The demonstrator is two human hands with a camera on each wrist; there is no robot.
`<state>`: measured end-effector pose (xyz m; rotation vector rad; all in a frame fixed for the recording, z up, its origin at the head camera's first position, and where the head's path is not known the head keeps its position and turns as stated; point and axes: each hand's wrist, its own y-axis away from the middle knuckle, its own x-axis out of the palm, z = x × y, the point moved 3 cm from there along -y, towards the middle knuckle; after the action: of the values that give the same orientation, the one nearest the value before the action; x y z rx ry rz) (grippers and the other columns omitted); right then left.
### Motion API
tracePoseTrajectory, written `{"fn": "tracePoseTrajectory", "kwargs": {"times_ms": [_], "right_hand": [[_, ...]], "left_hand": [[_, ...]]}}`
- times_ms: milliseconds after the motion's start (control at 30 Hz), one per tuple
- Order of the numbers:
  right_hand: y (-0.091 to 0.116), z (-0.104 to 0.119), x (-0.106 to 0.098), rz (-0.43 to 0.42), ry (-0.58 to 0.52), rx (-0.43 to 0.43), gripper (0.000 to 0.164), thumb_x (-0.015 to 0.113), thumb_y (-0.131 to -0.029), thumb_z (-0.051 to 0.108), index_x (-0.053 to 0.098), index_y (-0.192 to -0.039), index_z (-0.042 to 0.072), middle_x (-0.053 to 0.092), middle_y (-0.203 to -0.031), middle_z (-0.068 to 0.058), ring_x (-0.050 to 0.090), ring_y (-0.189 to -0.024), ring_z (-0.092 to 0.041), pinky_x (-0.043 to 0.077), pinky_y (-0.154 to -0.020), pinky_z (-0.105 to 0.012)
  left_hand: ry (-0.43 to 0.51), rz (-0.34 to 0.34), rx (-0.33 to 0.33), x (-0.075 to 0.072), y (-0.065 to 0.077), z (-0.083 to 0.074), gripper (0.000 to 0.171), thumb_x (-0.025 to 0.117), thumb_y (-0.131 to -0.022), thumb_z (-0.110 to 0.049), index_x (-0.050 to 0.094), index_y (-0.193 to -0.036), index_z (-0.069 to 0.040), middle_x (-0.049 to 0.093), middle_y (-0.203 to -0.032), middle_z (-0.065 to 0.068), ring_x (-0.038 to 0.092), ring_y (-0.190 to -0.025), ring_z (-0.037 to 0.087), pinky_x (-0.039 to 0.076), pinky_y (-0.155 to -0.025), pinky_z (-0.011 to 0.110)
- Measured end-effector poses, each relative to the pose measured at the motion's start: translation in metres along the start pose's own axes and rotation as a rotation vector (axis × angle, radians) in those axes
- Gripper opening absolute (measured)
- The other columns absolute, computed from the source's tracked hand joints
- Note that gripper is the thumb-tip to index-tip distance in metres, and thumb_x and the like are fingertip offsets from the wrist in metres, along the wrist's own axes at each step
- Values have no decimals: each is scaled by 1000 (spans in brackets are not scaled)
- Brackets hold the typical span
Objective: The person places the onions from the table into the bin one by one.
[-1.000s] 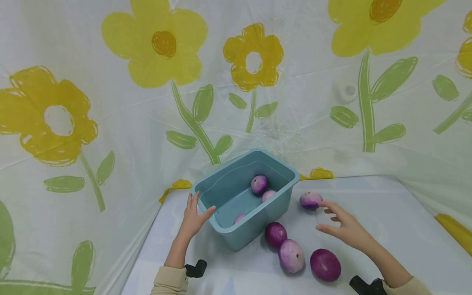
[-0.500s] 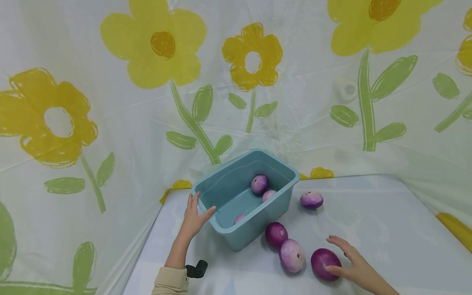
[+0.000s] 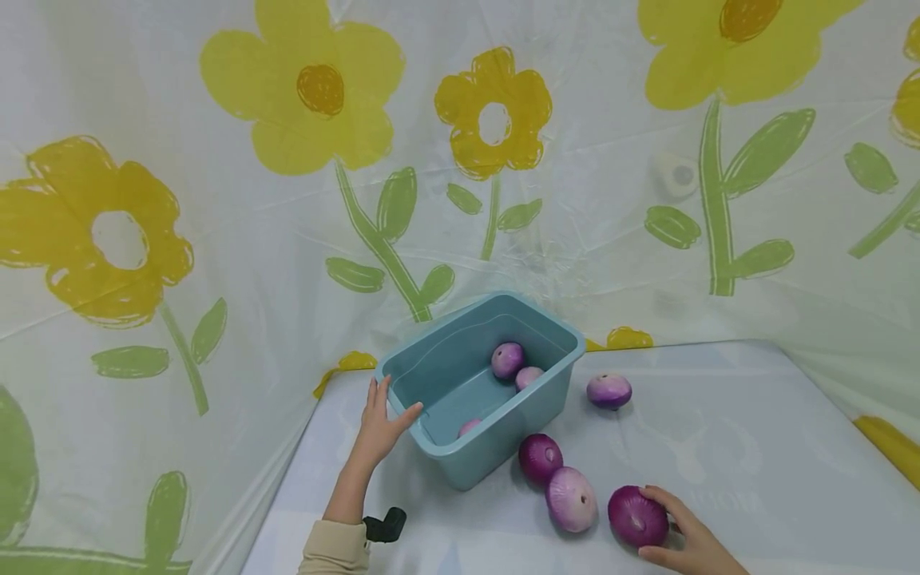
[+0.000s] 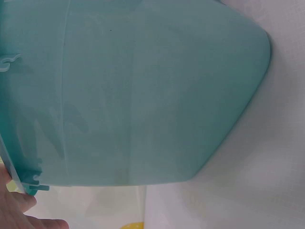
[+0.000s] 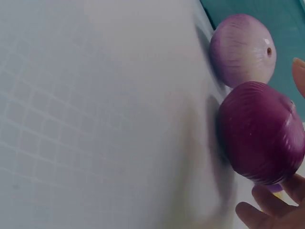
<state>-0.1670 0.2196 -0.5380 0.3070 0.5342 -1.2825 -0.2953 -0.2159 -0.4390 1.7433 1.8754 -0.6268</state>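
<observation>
In the head view, my left hand (image 3: pixel 382 430) rests on the near-left rim of a blue-green plastic bin (image 3: pixel 477 443), fingers and thumb straight and spread. The left wrist view shows the bin's outer wall (image 4: pixel 143 95), with fingers (image 4: pixel 19 202) at its rim. Low on the right, my right hand (image 3: pixel 686 539) has its fingers and thumb round a dark purple red onion (image 3: pixel 636 515) on the table. Seen from the right wrist, fingertips touch the underside of this onion (image 5: pixel 259 133), and the thumb (image 5: pixel 299 76) stands off its other side.
Beside the bin, a dark onion (image 3: pixel 541 459) and a paler one (image 3: pixel 571 500) lie close together. Another onion (image 3: pixel 608 391) sits further back on the white table (image 3: pixel 704 407). Inside the bin are several onions (image 3: pixel 508 361). A flower-print cloth (image 3: pixel 575 200) hangs behind.
My right hand has moved from near the back onion down toward me, and its fingers have closed in round the dark front onion. The left hand stays on the bin's rim.
</observation>
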Motion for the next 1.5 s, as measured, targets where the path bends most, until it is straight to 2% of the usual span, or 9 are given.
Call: {"fn": "tracePoseTrajectory", "kwargs": {"times_ms": [67,133,233,267,367,500,867,1167,1500], "right_hand": [[-1,-1,1,-5,-15,23,64,68,-80,12,33,-131,-3,33,-131,-36,35,-106,13,47,-77,-54],[-1,-2,3,-15,-15,29,63,69,-80,13,34,-129,-4,36,-130,-34,30,-99,19,49,-78,-46],[-2,-4,4,-54,-10,18,61,71,-78,13,36,-124,-5,45,-127,2,38,-92,16,50,-71,-27],[-3,-5,4,-64,-5,15,60,71,-77,13,37,-122,-6,45,-122,7,41,-90,15,49,-68,-22],[-4,-7,5,-77,-11,34,60,73,-76,13,37,-121,-7,45,-118,8,44,-85,12,47,-65,-18],[-5,-10,7,-56,-4,109,65,73,-75,15,35,-124,-6,46,-116,-22,43,-83,11,48,-64,-20],[-3,-9,4,-67,-10,220,70,75,-73,16,34,-127,-2,47,-119,-23,46,-85,9,49,-66,-20],[-9,-2,-3,-41,-24,238,73,75,-74,19,33,-130,-1,44,-124,-25,56,-96,-20,51,-71,-26],[-21,13,-16,-115,9,125,66,75,-74,15,37,-127,2,47,-114,-18,55,-84,-4,52,-68,-21]], "left_hand": [[0,-3,2,0,0,0,88,61,-82,-48,12,-147,-15,-7,-153,16,1,-135,48,21,-94,71],[1,-2,0,0,0,0,88,60,-82,-49,12,-147,-15,-7,-153,16,1,-136,48,21,-95,71],[1,-1,3,1,0,0,89,60,-81,-51,13,-147,-15,-6,-153,17,2,-135,49,21,-94,71],[5,0,0,1,0,0,89,60,-81,-52,13,-147,-15,-7,-153,16,1,-136,48,21,-95,71],[5,-2,4,2,0,-1,90,60,-81,-53,13,-147,-14,-6,-153,17,2,-135,49,22,-94,71],[8,-3,4,2,1,0,90,60,-80,-53,13,-147,-15,-6,-153,16,2,-136,48,22,-95,70],[7,-3,15,1,1,-1,88,60,-82,-50,14,-147,-14,-6,-153,18,2,-135,49,21,-95,71],[12,-5,18,0,1,-1,90,60,-80,-53,14,-147,-14,-6,-153,17,2,-135,49,21,-95,71],[15,-14,16,1,1,-1,86,61,-82,-47,15,-147,-14,-5,-153,17,3,-135,49,22,-94,71]]}}
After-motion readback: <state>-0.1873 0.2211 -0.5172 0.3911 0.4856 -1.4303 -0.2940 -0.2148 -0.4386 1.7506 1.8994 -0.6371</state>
